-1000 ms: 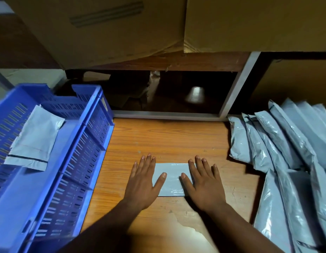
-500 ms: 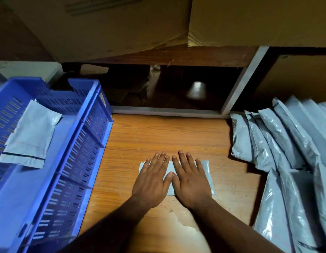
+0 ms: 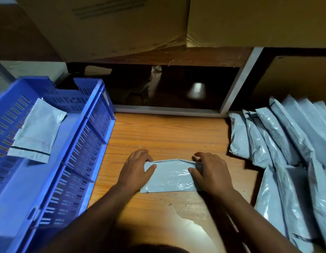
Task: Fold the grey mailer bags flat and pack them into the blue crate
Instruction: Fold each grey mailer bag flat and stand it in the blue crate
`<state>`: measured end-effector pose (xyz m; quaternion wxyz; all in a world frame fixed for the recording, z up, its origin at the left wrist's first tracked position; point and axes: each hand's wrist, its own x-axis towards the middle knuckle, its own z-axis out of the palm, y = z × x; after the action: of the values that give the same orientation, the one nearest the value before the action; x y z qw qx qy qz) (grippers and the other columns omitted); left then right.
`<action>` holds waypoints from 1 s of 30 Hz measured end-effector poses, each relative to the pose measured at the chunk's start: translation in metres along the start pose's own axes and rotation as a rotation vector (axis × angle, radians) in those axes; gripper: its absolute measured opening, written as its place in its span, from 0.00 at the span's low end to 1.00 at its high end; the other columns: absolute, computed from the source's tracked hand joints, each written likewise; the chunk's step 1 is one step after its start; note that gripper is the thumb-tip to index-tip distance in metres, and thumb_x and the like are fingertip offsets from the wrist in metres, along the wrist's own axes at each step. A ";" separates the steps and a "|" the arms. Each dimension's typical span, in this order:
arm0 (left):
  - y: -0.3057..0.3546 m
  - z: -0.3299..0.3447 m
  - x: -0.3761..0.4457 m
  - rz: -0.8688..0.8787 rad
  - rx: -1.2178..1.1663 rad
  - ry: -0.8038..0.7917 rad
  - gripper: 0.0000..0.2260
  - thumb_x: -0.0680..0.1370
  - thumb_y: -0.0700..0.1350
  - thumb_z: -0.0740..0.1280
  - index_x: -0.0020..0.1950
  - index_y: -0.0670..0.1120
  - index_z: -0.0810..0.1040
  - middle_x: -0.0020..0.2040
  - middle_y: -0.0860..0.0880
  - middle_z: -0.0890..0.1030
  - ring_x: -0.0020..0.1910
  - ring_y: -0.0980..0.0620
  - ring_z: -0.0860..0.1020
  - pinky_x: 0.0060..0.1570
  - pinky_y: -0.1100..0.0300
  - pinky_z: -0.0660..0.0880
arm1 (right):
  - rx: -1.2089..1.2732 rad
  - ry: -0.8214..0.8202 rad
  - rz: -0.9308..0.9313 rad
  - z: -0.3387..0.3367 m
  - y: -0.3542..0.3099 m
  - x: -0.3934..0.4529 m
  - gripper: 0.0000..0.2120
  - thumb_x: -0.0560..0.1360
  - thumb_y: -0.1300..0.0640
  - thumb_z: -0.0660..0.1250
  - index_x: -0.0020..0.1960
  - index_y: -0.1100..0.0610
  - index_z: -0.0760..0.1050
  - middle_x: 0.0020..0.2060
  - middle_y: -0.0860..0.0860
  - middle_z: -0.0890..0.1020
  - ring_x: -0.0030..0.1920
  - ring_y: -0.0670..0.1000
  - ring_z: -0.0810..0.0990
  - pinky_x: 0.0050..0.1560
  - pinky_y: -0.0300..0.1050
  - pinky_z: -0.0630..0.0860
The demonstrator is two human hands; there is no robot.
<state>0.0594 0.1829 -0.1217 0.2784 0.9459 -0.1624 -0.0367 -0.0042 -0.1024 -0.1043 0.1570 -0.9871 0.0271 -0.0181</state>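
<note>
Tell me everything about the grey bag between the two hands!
The bag is a small grey plastic mailer, shiny and a bit crinkled, folded into a flat rectangle. It lies on the wooden table, long side left to right. Its far edge is lifted slightly. The left hand grips its left end and the right hand grips its right end, thumbs on top. It is outside the blue crate.

Bare surface (image 3: pixel 164 136) open btwn the crate (image 3: pixel 89 143) on the left and the pile of bags (image 3: pixel 279 143) on the right; a hand can pass fwd there. Far end is blocked by a pale frame rail (image 3: pixel 165 110), w/ cardboard boxes (image 3: pixel 122 24) overhanging above. Crate wall stands high beside the left hand (image 3: pixel 134 168). Crate floor is mostly free; one bag (image 3: pixel 38 132) lies inside at the far left.
</note>
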 end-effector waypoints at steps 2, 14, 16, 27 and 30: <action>0.010 -0.015 0.011 -0.019 -0.056 -0.045 0.07 0.77 0.50 0.74 0.52 0.54 0.78 0.52 0.58 0.79 0.56 0.52 0.77 0.54 0.54 0.73 | 0.054 -0.061 0.014 -0.011 -0.003 0.011 0.19 0.75 0.45 0.74 0.63 0.49 0.80 0.53 0.48 0.84 0.54 0.54 0.81 0.53 0.50 0.77; 0.031 -0.051 -0.002 0.200 -0.078 0.187 0.09 0.75 0.41 0.76 0.50 0.55 0.83 0.53 0.60 0.78 0.59 0.60 0.74 0.59 0.59 0.63 | 0.254 0.265 -0.237 -0.050 0.001 -0.009 0.13 0.71 0.65 0.75 0.52 0.51 0.83 0.58 0.47 0.83 0.60 0.49 0.80 0.60 0.48 0.75; 0.019 -0.029 -0.017 0.170 -0.017 0.062 0.07 0.75 0.47 0.74 0.51 0.56 0.82 0.54 0.61 0.77 0.59 0.60 0.73 0.62 0.58 0.63 | 0.188 0.106 -0.205 -0.027 0.009 -0.024 0.13 0.71 0.61 0.75 0.52 0.49 0.85 0.59 0.48 0.84 0.61 0.51 0.81 0.61 0.51 0.77; 0.047 0.015 0.018 0.077 0.036 -0.069 0.28 0.83 0.59 0.50 0.80 0.48 0.67 0.80 0.52 0.65 0.80 0.54 0.60 0.80 0.52 0.56 | 0.019 0.003 -0.161 0.013 -0.039 0.022 0.23 0.85 0.45 0.54 0.76 0.52 0.71 0.78 0.52 0.69 0.79 0.57 0.64 0.78 0.59 0.60; 0.053 0.043 0.022 0.060 0.187 -0.151 0.35 0.82 0.63 0.34 0.84 0.47 0.54 0.84 0.51 0.51 0.83 0.53 0.47 0.81 0.54 0.41 | -0.056 -0.087 -0.118 0.048 -0.041 0.030 0.31 0.86 0.40 0.40 0.83 0.53 0.59 0.83 0.53 0.57 0.83 0.58 0.54 0.80 0.61 0.47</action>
<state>0.0584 0.1112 -0.1288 0.1767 0.9571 -0.2139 -0.0839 0.0293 -0.0507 -0.1370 0.1290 -0.9908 -0.0373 0.0162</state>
